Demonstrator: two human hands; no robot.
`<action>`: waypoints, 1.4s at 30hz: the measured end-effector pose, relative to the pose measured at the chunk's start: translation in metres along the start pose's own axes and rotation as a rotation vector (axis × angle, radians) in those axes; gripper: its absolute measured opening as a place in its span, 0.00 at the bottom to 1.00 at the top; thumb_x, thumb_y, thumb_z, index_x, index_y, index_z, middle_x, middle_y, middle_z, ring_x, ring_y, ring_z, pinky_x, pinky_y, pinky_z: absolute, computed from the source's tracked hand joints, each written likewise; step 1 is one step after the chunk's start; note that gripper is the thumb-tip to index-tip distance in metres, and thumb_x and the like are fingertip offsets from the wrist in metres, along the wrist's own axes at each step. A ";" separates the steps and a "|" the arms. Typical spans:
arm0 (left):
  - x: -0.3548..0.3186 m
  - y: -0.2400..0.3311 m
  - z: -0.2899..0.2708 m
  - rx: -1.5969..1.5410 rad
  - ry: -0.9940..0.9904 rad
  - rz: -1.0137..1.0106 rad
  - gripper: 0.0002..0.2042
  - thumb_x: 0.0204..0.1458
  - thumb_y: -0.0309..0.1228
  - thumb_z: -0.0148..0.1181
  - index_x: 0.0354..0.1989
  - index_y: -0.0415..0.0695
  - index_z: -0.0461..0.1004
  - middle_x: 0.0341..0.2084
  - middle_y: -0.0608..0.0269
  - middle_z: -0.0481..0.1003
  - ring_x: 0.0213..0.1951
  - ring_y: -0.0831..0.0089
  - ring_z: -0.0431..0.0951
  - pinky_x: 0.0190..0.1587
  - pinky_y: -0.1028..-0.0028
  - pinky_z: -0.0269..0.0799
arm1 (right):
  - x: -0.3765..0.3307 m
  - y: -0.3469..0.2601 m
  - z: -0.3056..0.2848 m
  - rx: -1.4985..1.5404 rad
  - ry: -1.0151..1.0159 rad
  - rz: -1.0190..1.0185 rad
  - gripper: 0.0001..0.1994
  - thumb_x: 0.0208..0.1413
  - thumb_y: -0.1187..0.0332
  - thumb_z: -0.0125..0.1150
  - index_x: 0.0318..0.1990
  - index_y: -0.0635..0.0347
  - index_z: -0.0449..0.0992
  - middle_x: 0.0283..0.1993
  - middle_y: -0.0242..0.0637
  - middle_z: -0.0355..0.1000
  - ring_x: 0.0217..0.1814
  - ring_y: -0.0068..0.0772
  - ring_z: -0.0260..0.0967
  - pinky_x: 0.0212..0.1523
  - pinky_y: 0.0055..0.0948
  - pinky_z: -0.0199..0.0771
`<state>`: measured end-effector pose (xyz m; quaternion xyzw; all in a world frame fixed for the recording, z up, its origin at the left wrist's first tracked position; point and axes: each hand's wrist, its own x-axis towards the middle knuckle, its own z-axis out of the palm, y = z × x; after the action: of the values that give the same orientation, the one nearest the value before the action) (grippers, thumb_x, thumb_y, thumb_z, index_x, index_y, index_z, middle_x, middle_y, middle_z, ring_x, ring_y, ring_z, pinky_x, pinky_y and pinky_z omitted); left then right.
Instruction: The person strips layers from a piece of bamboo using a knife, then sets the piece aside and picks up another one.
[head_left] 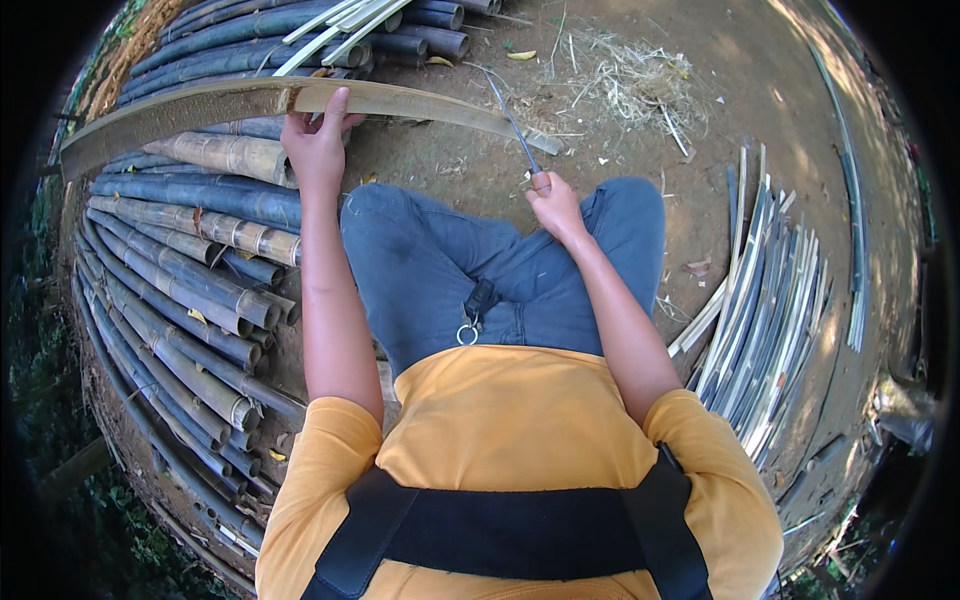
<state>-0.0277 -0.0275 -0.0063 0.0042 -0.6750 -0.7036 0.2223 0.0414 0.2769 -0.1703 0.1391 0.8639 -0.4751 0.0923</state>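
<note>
My left hand is closed around a long split piece of bamboo, thumb on the near face by a node. The piece runs crosswise in front of my knees, from the far left to past the middle. In front of my right knee, my right hand grips the handle of a long, thin-bladed knife. Its blade points forward and a little left, crossing the bamboo near that piece's right end. Whether blade and bamboo touch, I cannot tell.
Stacked bamboo poles fill the left side, with pale split strips on the far stack. A bundle of thin bamboo strips lies at my right. Curly shavings are heaped on the dirt ground ahead. A long pole lies farther right.
</note>
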 end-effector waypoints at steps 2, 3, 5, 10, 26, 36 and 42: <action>0.002 0.001 0.000 0.009 -0.001 0.006 0.19 0.57 0.26 0.65 0.54 0.32 0.70 0.44 0.52 0.76 0.41 0.68 0.80 0.38 0.70 0.85 | 0.001 0.001 -0.006 0.247 -0.159 0.148 0.10 0.50 0.67 0.61 0.35 0.59 0.68 0.24 0.38 0.70 0.23 0.34 0.73 0.24 0.36 0.70; 0.002 0.001 -0.002 0.008 0.010 0.006 0.18 0.57 0.26 0.65 0.52 0.32 0.71 0.43 0.52 0.76 0.41 0.68 0.80 0.38 0.70 0.85 | 0.003 -0.003 -0.011 0.290 -0.196 0.151 0.08 0.52 0.70 0.61 0.34 0.56 0.66 0.22 0.30 0.66 0.18 0.20 0.66 0.18 0.28 0.65; 0.005 -0.002 -0.003 0.003 0.024 0.007 0.16 0.57 0.27 0.65 0.50 0.32 0.71 0.42 0.53 0.76 0.41 0.69 0.80 0.38 0.70 0.85 | 0.008 -0.004 -0.018 0.348 -0.239 0.122 0.09 0.53 0.69 0.62 0.34 0.56 0.66 0.21 0.27 0.64 0.17 0.20 0.62 0.18 0.28 0.65; 0.009 0.005 0.006 -0.024 -0.002 0.039 0.14 0.54 0.25 0.67 0.44 0.32 0.72 0.39 0.55 0.77 0.40 0.70 0.80 0.38 0.68 0.87 | 0.007 -0.014 -0.029 0.541 -0.426 0.106 0.15 0.58 0.61 0.66 0.42 0.55 0.67 0.26 0.27 0.66 0.22 0.19 0.64 0.22 0.23 0.66; -0.005 0.050 0.020 0.118 0.231 0.182 0.14 0.57 0.26 0.63 0.48 0.36 0.68 0.41 0.59 0.75 0.37 0.74 0.78 0.30 0.73 0.82 | -0.044 -0.082 0.038 -0.021 -0.103 -0.097 0.12 0.53 0.64 0.60 0.39 0.64 0.75 0.38 0.58 0.77 0.47 0.61 0.74 0.46 0.51 0.73; -0.007 0.041 0.012 0.145 0.276 0.174 0.15 0.58 0.27 0.62 0.51 0.39 0.66 0.41 0.58 0.74 0.38 0.75 0.78 0.27 0.75 0.83 | -0.022 -0.050 0.020 -0.121 -0.146 -0.005 0.11 0.58 0.67 0.52 0.40 0.65 0.76 0.39 0.61 0.76 0.48 0.63 0.74 0.48 0.51 0.72; 0.002 0.040 0.006 0.160 0.223 0.169 0.15 0.58 0.28 0.62 0.51 0.38 0.66 0.40 0.57 0.75 0.38 0.74 0.79 0.27 0.75 0.83 | -0.038 -0.076 0.034 -0.031 -0.152 0.012 0.11 0.60 0.64 0.53 0.42 0.61 0.76 0.41 0.58 0.77 0.48 0.63 0.74 0.46 0.52 0.72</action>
<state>-0.0190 -0.0221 0.0329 0.0433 -0.6981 -0.6214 0.3530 0.0538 0.2033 -0.1173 0.1063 0.8609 -0.4703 0.1625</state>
